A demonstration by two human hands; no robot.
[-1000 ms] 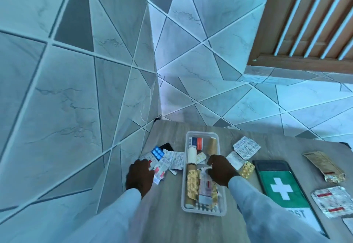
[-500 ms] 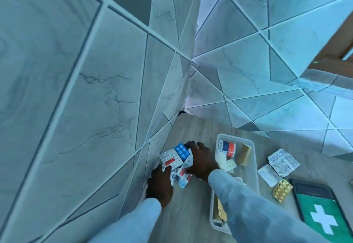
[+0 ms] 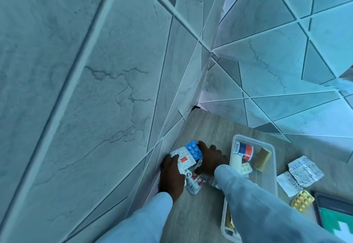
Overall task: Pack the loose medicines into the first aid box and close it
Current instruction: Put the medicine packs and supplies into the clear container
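My left hand (image 3: pixel 172 176) and my right hand (image 3: pixel 210 159) are both down on a heap of loose blister packs (image 3: pixel 191 166) at the left edge of the grey wood-grain tabletop (image 3: pixel 202 126), close against the marbled tile wall (image 3: pixel 95 90). My left thumb lies curled over a white foil strip with a red patch (image 3: pixel 182 157), so that hand grips the near side of the heap. My right hand, fingers bent, clasps the far side just beside a bright blue blister pack of round tablets (image 3: pixel 194 149), which sticks up between my hands. More crumpled strips with red print (image 3: pixel 195 182) lie under my palms.

Just to the right stands the clear plastic first aid box (image 3: pixel 272 158), open, holding a white roll with blue and orange-red bands (image 3: pixel 244 150), a small tan carton (image 3: pixel 263 157) and a small white blister of pale yellow tablets (image 3: pixel 246 168). My right sleeve (image 3: pixel 257 204) crosses over its near half. Beyond the box, on the tabletop, lie two silver foil strips (image 3: pixel 303 170) and a gold blister pack (image 3: pixel 302 200). The dark-framed green lid with a white cross (image 3: pixel 336 216) rests at the right edge.
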